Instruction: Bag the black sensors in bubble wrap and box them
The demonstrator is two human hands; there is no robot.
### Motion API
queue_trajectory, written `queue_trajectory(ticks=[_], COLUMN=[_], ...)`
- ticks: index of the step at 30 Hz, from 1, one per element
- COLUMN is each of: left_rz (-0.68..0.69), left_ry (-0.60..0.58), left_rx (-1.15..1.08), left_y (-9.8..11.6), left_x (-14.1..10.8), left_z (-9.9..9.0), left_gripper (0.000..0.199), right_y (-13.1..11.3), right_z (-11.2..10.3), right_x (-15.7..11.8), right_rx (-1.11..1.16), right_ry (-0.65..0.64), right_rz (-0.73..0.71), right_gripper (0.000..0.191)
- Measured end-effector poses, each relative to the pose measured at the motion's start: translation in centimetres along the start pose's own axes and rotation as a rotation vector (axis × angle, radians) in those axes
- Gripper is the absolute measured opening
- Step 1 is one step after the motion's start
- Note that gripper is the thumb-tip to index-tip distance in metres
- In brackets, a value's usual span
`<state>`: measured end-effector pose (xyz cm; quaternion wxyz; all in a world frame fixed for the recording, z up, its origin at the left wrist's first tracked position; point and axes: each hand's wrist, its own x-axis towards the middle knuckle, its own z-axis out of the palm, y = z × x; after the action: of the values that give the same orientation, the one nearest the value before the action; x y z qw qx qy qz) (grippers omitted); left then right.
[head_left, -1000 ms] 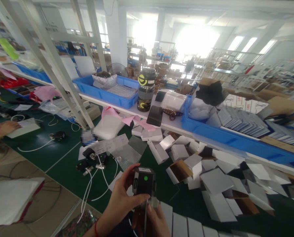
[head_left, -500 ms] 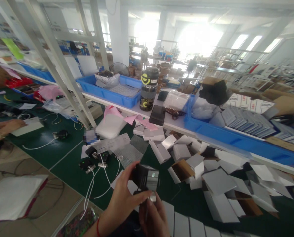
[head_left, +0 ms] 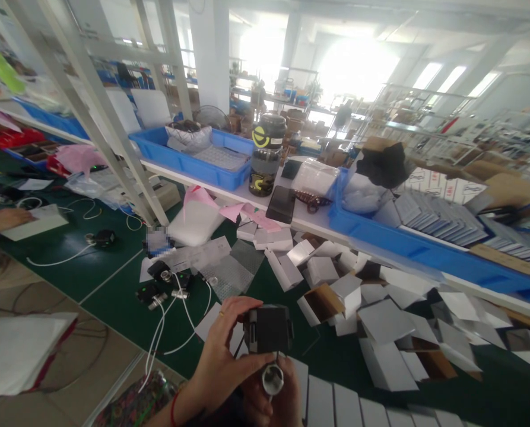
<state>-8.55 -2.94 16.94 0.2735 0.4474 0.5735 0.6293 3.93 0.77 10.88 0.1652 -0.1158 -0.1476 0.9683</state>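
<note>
My left hand [head_left: 215, 365] is closed around the side of a black box-shaped device [head_left: 271, 329], thumb along its lower edge. Just below the device is a round, shiny metal fitting [head_left: 272, 379] with an open ring end facing me. My right hand [head_left: 291, 388] is closed about this fitting from beneath and the right; its fingers are partly hidden. Left of my hands lie similar black devices [head_left: 149, 292] with metal fittings and white cables [head_left: 188, 314]. Another black device [head_left: 104, 238] with a white cable rests further left on the green table.
Open white boxes [head_left: 384, 320] are heaped to the right, with a row of white boxes [head_left: 347, 406] at the near edge. Behind, a shelf carries blue bins [head_left: 229, 178], a dark jar [head_left: 267, 154] and a phone [head_left: 281, 204]. A co-worker's hand [head_left: 6, 220] is at far left.
The device has been tilted: its top with a reflective patch faced me before, and now a plain black face does. The fitting's ring end has turned into view. The camera has shifted slightly.
</note>
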Motion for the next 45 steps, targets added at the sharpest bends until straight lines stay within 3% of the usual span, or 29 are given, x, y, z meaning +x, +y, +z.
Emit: queue_trajectory(ticks=[6,9,13,16,19,22,27,30,41,45], left_rz=[0.079,0.052,-0.111,-0.183,-0.137,-0.043,0.105,0.087,0.029,-0.156], left_ry=[-0.039,-0.044,-0.104,-0.146,-0.233,-0.349,-0.474,-0.468,-0.422,-0.358], left_rx=[0.061,0.022,-0.153,-0.241,-0.086,0.097,0.128,0.13,0.134,0.059], left_y=[0.6,0.4,0.0,-0.2,0.1,0.5,1.0,1.1,1.0,0.0], left_x=[0.4,0.4,0.0,-0.3,-0.4,-0.3,-0.1,0.1,-0.3,-0.2], left_z=[-0.3,-0.4,-0.4,-0.6,-0.9,-1.1,-0.6,-0.5,-0.8,-2.2], left_gripper=[0.058,0.059,0.081,0.1,0.109,0.117,0.115,0.107,0.102,0.092], right_y=[-0.2,-0.5,-1.0,-1.2,-1.5,-2.2,-3.8,-4.0,-3.9,-4.0], right_z=[0.0,-0.2,-0.2,-0.2,-0.5,-0.6,0.8,1.1,0.5,-0.3], right_x=[-0.1,-0.3,-1.0,-1.4,-1.4,-1.2,-1.4,-1.5,-1.7,-1.9], right_rx=[-0.023,-0.062,-0.129,-0.397,-0.719,-0.801,-1.029,-1.113,-1.243,-1.326], right_ry=[-0.011,0.028,0.161,0.334,0.411,0.402,0.349,0.339,0.361,0.39], right_rz=[0.019,-0.006,-0.156,-0.322,-0.524,-0.609,-0.739,-0.794,-0.811,-0.838], right_gripper=[0.06,0.063,0.047,0.062,0.07,0.069,0.033,0.023,0.03,0.041])
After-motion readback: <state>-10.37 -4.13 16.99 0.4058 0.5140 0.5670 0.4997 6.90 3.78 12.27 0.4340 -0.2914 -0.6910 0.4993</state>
